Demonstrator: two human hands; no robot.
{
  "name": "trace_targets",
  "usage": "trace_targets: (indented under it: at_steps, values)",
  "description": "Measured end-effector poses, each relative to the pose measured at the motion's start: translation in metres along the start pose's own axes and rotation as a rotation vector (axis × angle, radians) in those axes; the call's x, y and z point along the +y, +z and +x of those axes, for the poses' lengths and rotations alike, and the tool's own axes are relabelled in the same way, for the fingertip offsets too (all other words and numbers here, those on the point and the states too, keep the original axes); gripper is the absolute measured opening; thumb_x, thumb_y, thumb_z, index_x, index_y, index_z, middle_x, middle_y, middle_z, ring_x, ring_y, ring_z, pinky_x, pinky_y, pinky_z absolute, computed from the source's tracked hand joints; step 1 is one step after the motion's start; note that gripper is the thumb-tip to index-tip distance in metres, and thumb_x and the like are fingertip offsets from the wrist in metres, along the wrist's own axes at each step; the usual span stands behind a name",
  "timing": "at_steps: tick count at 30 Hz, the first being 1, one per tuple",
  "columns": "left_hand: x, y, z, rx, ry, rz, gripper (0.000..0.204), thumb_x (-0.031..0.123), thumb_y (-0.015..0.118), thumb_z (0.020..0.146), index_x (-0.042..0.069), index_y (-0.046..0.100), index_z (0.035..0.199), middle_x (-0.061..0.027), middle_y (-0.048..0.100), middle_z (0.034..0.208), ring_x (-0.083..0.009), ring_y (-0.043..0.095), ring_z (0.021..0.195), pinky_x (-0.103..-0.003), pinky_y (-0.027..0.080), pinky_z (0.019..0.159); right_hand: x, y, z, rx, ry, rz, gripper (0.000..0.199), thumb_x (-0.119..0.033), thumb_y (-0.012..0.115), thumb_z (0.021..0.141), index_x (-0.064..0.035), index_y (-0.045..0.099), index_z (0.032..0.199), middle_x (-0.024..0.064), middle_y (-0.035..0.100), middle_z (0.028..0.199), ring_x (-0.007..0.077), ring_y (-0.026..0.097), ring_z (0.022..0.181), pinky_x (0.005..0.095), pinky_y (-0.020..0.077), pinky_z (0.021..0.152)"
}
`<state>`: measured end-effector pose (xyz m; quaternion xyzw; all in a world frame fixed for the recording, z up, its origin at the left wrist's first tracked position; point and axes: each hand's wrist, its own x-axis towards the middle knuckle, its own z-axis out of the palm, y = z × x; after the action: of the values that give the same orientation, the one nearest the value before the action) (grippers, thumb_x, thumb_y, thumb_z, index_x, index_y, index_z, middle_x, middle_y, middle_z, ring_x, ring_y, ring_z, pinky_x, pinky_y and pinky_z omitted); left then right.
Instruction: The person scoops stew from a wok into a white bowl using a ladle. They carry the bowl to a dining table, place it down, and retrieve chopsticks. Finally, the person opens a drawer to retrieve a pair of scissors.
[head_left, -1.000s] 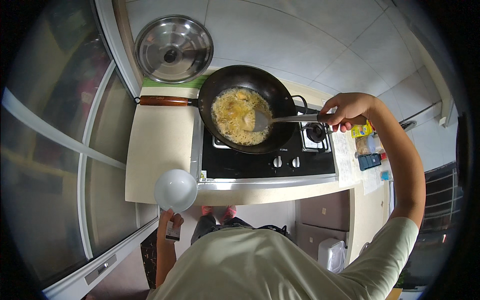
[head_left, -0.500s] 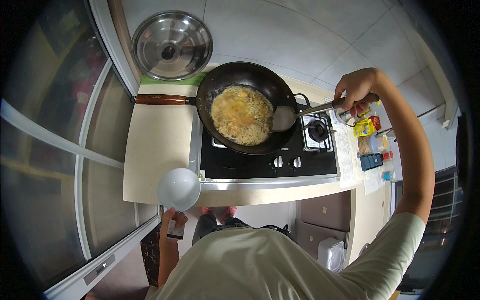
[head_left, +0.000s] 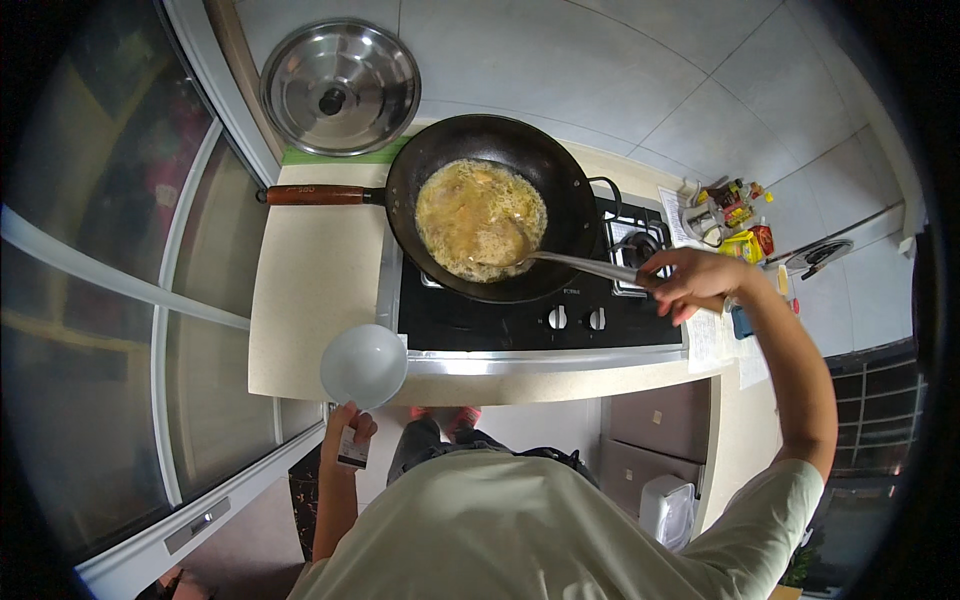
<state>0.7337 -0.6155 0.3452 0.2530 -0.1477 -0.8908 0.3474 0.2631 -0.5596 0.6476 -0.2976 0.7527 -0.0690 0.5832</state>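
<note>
Right hand [head_left: 690,280] is out over the right side of the hob [head_left: 540,315], grip closed around the end of a long metal spatula handle [head_left: 585,266]. The spatula blade end sits down in the food, at the lower right of the wok [head_left: 490,220].

The wok is dark and round, and sits on the left burner of the black gas hob. It holds a yellow, egg-like mix [head_left: 478,218] spread across the bottom. Its wooden handle [head_left: 315,195] points left over the pale desk [head_left: 310,290]. The small loop handle on the opposite side points toward the right burner [head_left: 640,245].

Left hand [head_left: 350,435] is low, below the desk's front edge, grip closed on a small flat card-like object [head_left: 352,452]; cannot tell what it is. Just above it a white bowl [head_left: 363,365] sits on the front edge of the desk, next to the hob's left corner. Cannot tell whether the hand touches the bowl.

A steel lid [head_left: 340,88] with a dark knob stands behind the wok near the window frame, with a green cloth [head_left: 340,156] below it. Two knobs [head_left: 575,318] sit on the hob front. Small packets and jars [head_left: 735,215] are clustered at the far right, with papers [head_left: 710,340] on the desk beside the hob.
</note>
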Motion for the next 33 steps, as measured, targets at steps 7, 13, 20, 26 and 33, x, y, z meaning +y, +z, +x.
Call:
trace_targets:
  at_steps: [7, 13, 20, 26, 33]
  values:
    - [0.014, 0.029, -0.001, 0.051, 0.003, 0.097, 0.018, 0.021, 0.054, 0.083, 0.007, 0.050, 0.092, -0.0010, 0.057, 0.085, -0.0074, 0.034, 0.040, -0.022, 0.027, 0.042, 0.030, 0.063, 0.050, 0.088, -0.147, 0.211, 0.048, -0.004, 0.054, 0.081, -0.0082, 0.032, 0.124, 0.0132, 0.059, 0.079, 0.0112, 0.053, 0.047, 0.0214, 0.0421, 0.041]
    - [0.019, 0.033, -0.004, 0.141, 0.040, 0.118, 0.013, 0.020, 0.055, 0.082, 0.008, 0.049, 0.082, 0.0002, 0.053, 0.072, -0.0080, 0.033, 0.039, -0.023, 0.026, 0.042, 0.038, 0.084, 0.084, 0.171, -0.259, 0.345, 0.049, 0.000, 0.052, 0.080, -0.0049, 0.033, 0.125, 0.0109, 0.057, 0.077, 0.0096, 0.049, 0.047, 0.0207, 0.0403, 0.041]
    - [0.040, 0.049, -0.001, 0.095, 0.097, 0.296, 0.021, 0.027, 0.051, 0.084, 0.008, 0.050, 0.078, 0.0002, 0.038, 0.042, -0.0080, 0.032, 0.035, -0.024, 0.026, 0.043, 0.050, 0.093, 0.108, 0.247, -0.420, 0.378, 0.052, -0.001, 0.055, 0.080, -0.0014, 0.034, 0.127, 0.0091, 0.057, 0.074, 0.0090, 0.050, 0.048, 0.0211, 0.0406, 0.041]
    - [0.076, 0.086, 0.014, 0.082, 0.153, 0.420, 0.024, 0.022, 0.053, 0.081, 0.000, 0.048, 0.090, 0.0003, 0.037, 0.047, -0.0077, 0.029, 0.036, -0.023, 0.022, 0.039, 0.054, 0.095, 0.110, 0.316, -0.503, 0.351, 0.049, -0.001, 0.054, 0.081, -0.0014, 0.035, 0.126, 0.0089, 0.056, 0.072, 0.0081, 0.049, 0.047, 0.0208, 0.0400, 0.041]
    - [0.102, 0.138, 0.030, 0.017, 0.146, 0.432, 0.019, 0.019, 0.053, 0.081, 0.002, 0.048, 0.088, 0.0014, 0.041, 0.056, -0.0069, 0.029, 0.038, -0.023, 0.022, 0.040, 0.050, 0.090, 0.066, 0.371, -0.468, 0.301, 0.039, -0.002, 0.057, 0.080, -0.0023, 0.037, 0.114, 0.0058, 0.053, 0.065, 0.0072, 0.047, 0.045, 0.0208, 0.0373, 0.039]
